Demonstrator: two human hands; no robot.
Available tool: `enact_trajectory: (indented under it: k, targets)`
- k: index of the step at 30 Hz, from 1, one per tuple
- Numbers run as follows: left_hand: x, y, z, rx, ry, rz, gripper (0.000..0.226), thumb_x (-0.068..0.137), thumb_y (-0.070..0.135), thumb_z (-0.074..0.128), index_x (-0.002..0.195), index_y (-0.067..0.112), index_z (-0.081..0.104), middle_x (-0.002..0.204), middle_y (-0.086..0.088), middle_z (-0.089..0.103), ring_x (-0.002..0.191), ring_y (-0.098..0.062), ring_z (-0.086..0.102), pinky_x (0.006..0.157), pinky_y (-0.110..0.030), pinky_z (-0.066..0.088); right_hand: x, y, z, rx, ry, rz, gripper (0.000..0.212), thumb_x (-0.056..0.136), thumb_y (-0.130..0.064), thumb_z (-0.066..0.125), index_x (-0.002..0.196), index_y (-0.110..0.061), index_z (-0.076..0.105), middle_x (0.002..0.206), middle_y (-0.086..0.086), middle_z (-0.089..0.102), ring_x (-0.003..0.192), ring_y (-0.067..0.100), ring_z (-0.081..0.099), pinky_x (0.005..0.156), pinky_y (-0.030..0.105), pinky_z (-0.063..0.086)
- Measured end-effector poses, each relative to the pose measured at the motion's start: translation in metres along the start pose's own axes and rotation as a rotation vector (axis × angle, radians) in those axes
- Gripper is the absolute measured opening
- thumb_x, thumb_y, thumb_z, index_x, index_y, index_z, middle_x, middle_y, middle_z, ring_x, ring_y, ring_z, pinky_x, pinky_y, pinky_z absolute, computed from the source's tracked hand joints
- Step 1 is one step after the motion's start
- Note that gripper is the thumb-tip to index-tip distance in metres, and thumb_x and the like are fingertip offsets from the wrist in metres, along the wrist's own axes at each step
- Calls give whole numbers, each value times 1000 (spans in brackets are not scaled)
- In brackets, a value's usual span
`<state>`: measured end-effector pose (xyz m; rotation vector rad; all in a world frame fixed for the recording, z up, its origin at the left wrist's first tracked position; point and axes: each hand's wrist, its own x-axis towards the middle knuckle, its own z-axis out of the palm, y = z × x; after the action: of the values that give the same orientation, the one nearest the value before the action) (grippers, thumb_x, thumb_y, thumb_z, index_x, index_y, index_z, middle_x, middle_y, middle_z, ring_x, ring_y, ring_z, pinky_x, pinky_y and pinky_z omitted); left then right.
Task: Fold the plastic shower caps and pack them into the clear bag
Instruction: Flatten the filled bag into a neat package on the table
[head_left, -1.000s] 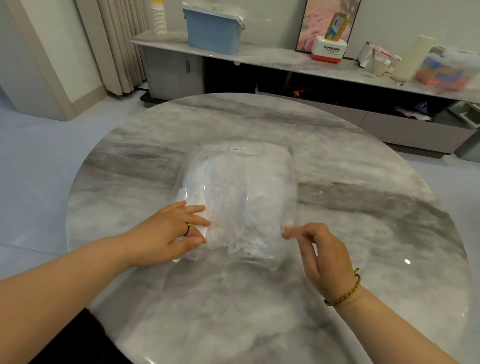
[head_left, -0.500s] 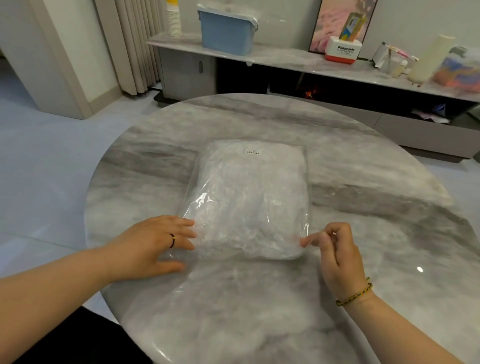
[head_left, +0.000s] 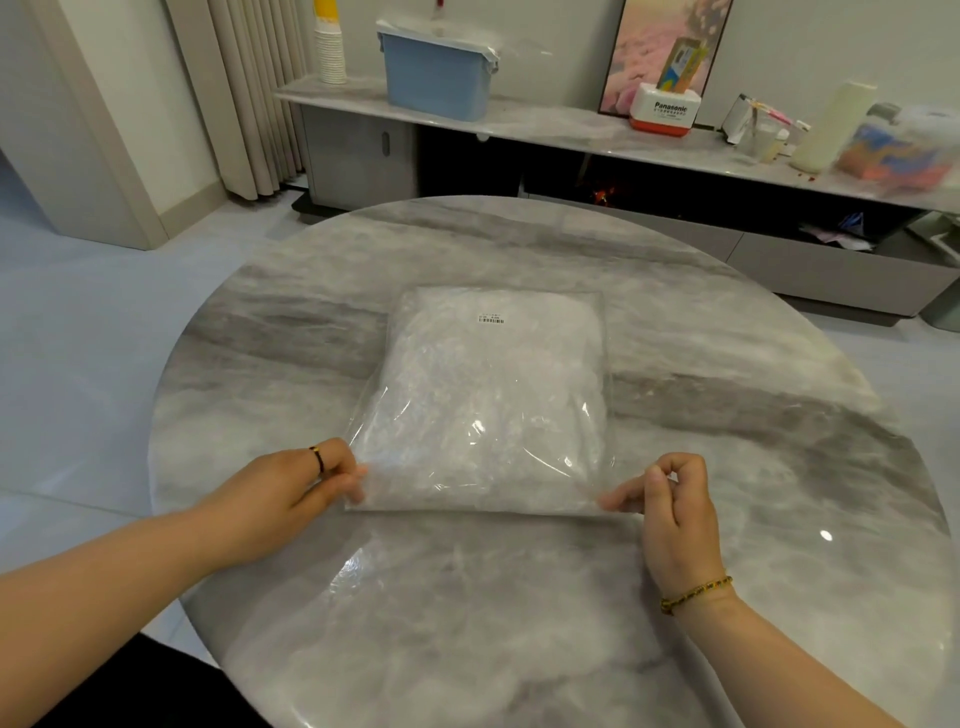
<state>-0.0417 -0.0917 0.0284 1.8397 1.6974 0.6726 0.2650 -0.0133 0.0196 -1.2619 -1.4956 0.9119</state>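
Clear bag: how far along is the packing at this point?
Done: crumpled shower caps fill the clear bag, which lies flat on the table. In hand: the left hand and right hand each pinch a near corner of it. Left: probably closing that near edge, though whether it is open I cannot tell.

Tiny illegible label on clear bag
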Motion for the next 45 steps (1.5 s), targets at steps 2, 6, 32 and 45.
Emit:
enact_trajectory:
  k: [2, 6, 32, 45]
  targets:
    - [3, 2, 3, -109, 65, -48, 17, 92, 36, 49, 79, 27, 54, 84, 27, 66, 90, 3, 59, 81, -13, 42, 0, -1, 0, 10, 13, 47, 28, 98, -1, 31, 77, -19, 33, 50, -9, 65, 53, 2, 61, 57, 7, 47]
    - [7, 5, 4, -207, 95, -122, 25, 93, 14, 48, 70, 24, 52, 78, 18, 69, 82, 1, 62, 74, -11, 44, -1, -5, 1, 33, 26, 133, 27, 98, -2, 28, 77, -18, 34, 47, -6, 63, 49, 1, 60, 55, 6, 46]
    - [49, 26, 25, -187, 341, -470, 24, 86, 20, 63, 67, 11, 51, 62, -3, 57, 58, -14, 50, 55, -21, 37, 5, -9, 4, -543, -14, 265, 13, 89, -11, 50, 78, -15, 45, 54, 0, 46, 55, 17, 45, 52, 22, 35]
    - [55, 49, 50, 515, 485, 435, 31, 90, 10, 35, 118, 17, 46, 120, -13, 61, 111, -21, 42, 104, -25, 16, 2, -11, 12, -767, -119, 209, 28, 92, -16, 40, 120, -16, 38, 59, -3, 48, 80, 28, 59, 76, 28, 36]
